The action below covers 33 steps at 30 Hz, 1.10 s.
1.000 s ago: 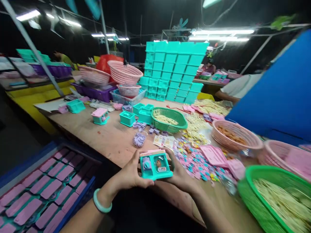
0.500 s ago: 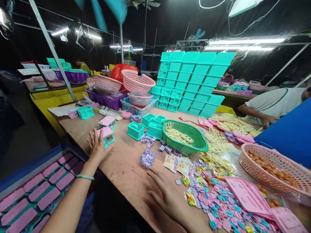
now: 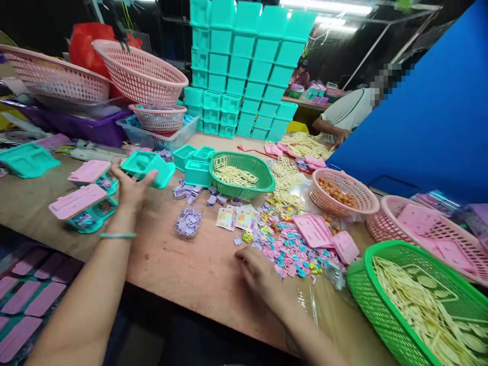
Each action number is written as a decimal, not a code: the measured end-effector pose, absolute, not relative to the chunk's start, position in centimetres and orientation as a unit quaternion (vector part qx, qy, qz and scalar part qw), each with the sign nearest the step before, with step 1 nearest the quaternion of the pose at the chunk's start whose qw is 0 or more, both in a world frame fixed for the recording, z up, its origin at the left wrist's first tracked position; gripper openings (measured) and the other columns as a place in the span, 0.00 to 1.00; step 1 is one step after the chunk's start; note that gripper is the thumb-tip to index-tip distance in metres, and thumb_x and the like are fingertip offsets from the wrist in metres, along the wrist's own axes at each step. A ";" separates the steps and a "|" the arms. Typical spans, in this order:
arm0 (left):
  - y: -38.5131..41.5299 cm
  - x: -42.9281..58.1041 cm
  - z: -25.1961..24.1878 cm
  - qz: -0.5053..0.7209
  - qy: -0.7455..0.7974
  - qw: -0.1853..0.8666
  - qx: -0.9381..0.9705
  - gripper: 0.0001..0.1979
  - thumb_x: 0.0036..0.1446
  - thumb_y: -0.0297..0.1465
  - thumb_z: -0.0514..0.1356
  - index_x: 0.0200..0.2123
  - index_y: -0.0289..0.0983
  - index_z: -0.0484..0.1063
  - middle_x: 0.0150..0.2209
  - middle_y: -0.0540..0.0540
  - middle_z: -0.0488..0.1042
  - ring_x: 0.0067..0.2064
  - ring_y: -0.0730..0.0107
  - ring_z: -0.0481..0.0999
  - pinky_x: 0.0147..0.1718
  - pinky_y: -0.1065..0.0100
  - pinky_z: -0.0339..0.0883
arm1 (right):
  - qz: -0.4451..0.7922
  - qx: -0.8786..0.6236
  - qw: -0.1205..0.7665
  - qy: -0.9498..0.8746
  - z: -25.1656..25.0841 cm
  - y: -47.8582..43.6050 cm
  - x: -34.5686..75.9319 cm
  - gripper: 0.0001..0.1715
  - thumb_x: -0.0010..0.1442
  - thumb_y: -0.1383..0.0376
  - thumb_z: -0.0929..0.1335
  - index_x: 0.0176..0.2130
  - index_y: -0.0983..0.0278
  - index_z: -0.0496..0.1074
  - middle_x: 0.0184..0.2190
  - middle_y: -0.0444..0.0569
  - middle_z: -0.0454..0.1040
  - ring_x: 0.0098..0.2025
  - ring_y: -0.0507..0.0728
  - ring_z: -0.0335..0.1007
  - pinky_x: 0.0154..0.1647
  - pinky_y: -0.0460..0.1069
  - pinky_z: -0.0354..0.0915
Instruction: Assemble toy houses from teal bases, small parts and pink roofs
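Note:
My left hand [image 3: 131,190] is closed on a teal plastic box [image 3: 148,166], held tilted above the table. Left of this hand stand two teal boxes with pink lids, a nearer lidded box [image 3: 82,206] and a farther lidded box [image 3: 91,173]; small parts show inside. My right hand [image 3: 257,272] hovers over the bare tabletop with fingers curled and blurred; whether they hold anything is hidden. Just beyond it lie small purple squares and printed card packets [image 3: 237,217]. A clear tub of purple pieces [image 3: 188,222] stands between my hands.
Teal boxes [image 3: 198,173] stand by a green basket [image 3: 244,190] of cream frames. Behind rises a tall teal box stack [image 3: 247,66]. Loose pink and blue pieces [image 3: 287,249], a brown-parts basket [image 3: 343,206] and a green basket [image 3: 366,284] lie right. A co-worker [image 3: 346,114] sits across.
My left hand has moved from the lidded box to a teal box and lifted it. My right hand's fingers have curled from spread. The view has swung right.

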<state>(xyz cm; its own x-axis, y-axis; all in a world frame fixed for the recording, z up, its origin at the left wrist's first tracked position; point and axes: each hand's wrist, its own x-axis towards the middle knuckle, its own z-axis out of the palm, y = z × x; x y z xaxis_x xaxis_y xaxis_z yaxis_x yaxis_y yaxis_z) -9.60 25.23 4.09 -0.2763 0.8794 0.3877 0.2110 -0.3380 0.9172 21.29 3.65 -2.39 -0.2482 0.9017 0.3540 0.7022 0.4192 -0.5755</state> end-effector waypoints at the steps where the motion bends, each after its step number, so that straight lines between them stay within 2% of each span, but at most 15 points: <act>1: 22.9 -9.4 4.4 0.639 0.470 0.310 0.524 0.54 0.50 0.41 0.70 0.69 0.35 0.40 0.69 0.36 0.58 0.67 0.51 0.61 0.65 0.50 0.57 | 0.123 -0.539 0.324 -0.768 -2.8 4.4 22.6 0.12 0.69 0.70 0.61 0.43 0.62 0.72 0.36 0.51 0.75 0.39 0.58 0.73 0.40 0.52 0.70; 3: 17.4 -8.4 4.2 0.609 0.424 0.454 0.493 0.47 0.48 0.45 0.71 0.66 0.41 0.53 0.64 0.40 0.68 0.63 0.46 0.68 0.59 0.47 0.67 | 0.094 -0.553 0.274 -0.781 -3.3 6.0 24.2 0.11 0.69 0.70 0.62 0.43 0.62 0.74 0.37 0.52 0.75 0.39 0.59 0.72 0.40 0.52 0.69; 5: 11.7 -6.9 2.7 0.562 0.374 0.607 0.419 0.40 0.49 0.50 0.67 0.62 0.42 0.64 0.60 0.39 0.73 0.61 0.39 0.71 0.54 0.43 0.71 | 0.084 -0.550 0.200 -0.806 -3.5 7.4 24.6 0.08 0.68 0.69 0.65 0.43 0.63 0.75 0.40 0.53 0.76 0.41 0.60 0.71 0.41 0.53 0.68; 8: 5.5 -4.5 -0.9 0.472 0.271 0.796 0.262 0.29 0.59 0.55 0.56 0.58 0.46 0.71 0.58 0.41 0.76 0.59 0.36 0.74 0.53 0.33 0.68 | 0.064 -0.553 0.157 -0.816 -3.6 9.0 23.8 0.04 0.65 0.67 0.69 0.37 0.63 0.77 0.38 0.54 0.76 0.40 0.61 0.70 0.41 0.53 0.66; 10: 3.5 -3.1 -2.9 0.437 0.200 0.852 0.207 0.36 0.57 0.62 0.50 0.57 0.46 0.71 0.58 0.39 0.77 0.60 0.35 0.72 0.55 0.29 0.63 | 0.056 -0.560 0.176 -0.807 -3.8 9.6 23.2 0.08 0.64 0.69 0.69 0.31 0.64 0.76 0.33 0.53 0.75 0.37 0.60 0.69 0.40 0.53 0.64; 13: 2.9 -1.6 -3.8 0.424 0.205 0.861 0.191 0.42 0.55 0.65 0.50 0.60 0.43 0.69 0.61 0.36 0.73 0.62 0.36 0.70 0.59 0.32 0.59 | 0.053 -0.578 0.213 -0.786 -3.3 9.1 22.7 0.13 0.65 0.70 0.65 0.29 0.64 0.75 0.29 0.53 0.74 0.35 0.59 0.69 0.38 0.52 0.64; 16: 3.1 -0.3 -3.3 0.443 0.299 0.813 0.232 0.38 0.53 0.57 0.63 0.62 0.42 0.66 0.61 0.36 0.73 0.62 0.39 0.70 0.59 0.41 0.64 | 0.102 -0.591 0.306 -0.740 -1.5 6.1 22.0 0.13 0.69 0.66 0.62 0.37 0.64 0.75 0.31 0.51 0.75 0.32 0.56 0.70 0.34 0.50 0.65; 18: 3.0 0.6 -3.1 0.465 0.336 0.772 0.275 0.42 0.48 0.49 0.71 0.64 0.44 0.63 0.59 0.39 0.74 0.61 0.42 0.71 0.57 0.47 0.67 | 0.200 -0.562 0.407 -0.692 0.1 3.1 21.3 0.12 0.70 0.62 0.64 0.41 0.63 0.76 0.34 0.49 0.77 0.33 0.55 0.73 0.33 0.49 0.67; 20: 2.8 1.5 -3.2 0.475 0.341 0.748 0.314 0.45 0.45 0.45 0.74 0.64 0.46 0.60 0.57 0.41 0.75 0.59 0.45 0.73 0.56 0.51 0.68 | 0.273 -0.526 0.467 -0.656 1.3 0.4 20.3 0.10 0.68 0.60 0.67 0.40 0.61 0.77 0.35 0.48 0.79 0.36 0.56 0.75 0.36 0.49 0.69; 24: 2.5 2.7 -3.3 0.458 0.328 0.742 0.365 0.42 0.45 0.43 0.74 0.61 0.45 0.62 0.57 0.42 0.74 0.59 0.47 0.72 0.57 0.53 0.67 | 0.259 -0.547 0.461 -0.649 2.1 -2.3 19.4 0.10 0.68 0.61 0.68 0.36 0.61 0.77 0.33 0.48 0.80 0.37 0.57 0.75 0.41 0.52 0.68; 33: 2.3 3.3 -2.7 0.437 0.324 0.734 0.407 0.44 0.43 0.40 0.76 0.61 0.46 0.61 0.57 0.43 0.73 0.57 0.49 0.73 0.56 0.54 0.67 | 0.220 -0.563 0.429 -0.671 2.4 -2.7 20.0 0.12 0.69 0.63 0.65 0.34 0.61 0.74 0.28 0.47 0.76 0.33 0.56 0.71 0.37 0.51 0.66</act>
